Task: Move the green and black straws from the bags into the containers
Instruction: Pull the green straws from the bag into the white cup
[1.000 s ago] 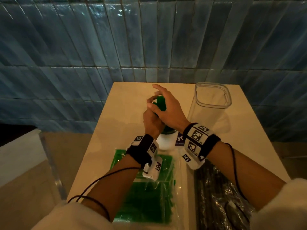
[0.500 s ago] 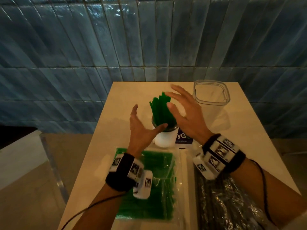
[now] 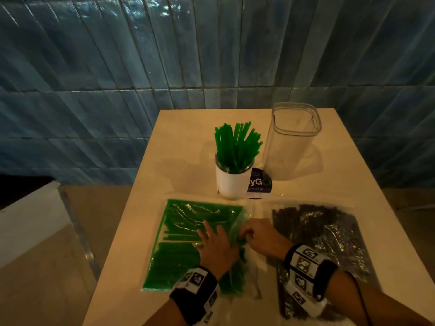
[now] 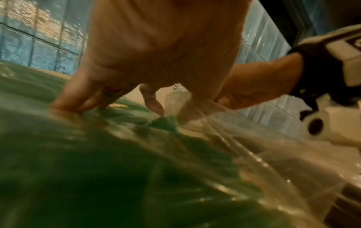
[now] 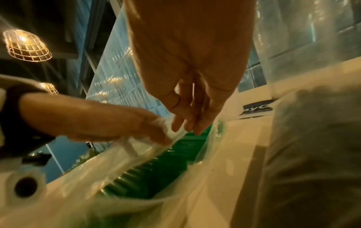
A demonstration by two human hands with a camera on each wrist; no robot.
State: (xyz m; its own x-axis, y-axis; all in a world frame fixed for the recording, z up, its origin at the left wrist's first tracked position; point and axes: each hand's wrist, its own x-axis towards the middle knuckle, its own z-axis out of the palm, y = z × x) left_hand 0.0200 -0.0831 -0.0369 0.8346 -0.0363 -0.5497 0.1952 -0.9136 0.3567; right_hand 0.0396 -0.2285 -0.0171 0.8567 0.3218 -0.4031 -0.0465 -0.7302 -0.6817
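The left hand (image 3: 215,243) lay spread, fingers pressing flat on the green-straw bag (image 3: 179,245) on the tabletop (image 3: 179,142). The right hand (image 5: 187,86), fingers loosely extended, reached into the bag's open mouth. The green straws (image 5: 166,155) looked light, stiff and slippery, best pinched as a bundle near their ends. Only the right wrist view showed those ends; only the head view showed the white jar (image 3: 231,182) already holding some.

pale table (image 3: 179,161) against the blue tiled wall

on it: white jar (image 3: 231,182) of green straws, clear tall container (image 3: 292,147), a dark label card (image 3: 260,184), green straw bag (image 3: 183,243), black straw bag (image 3: 329,236).
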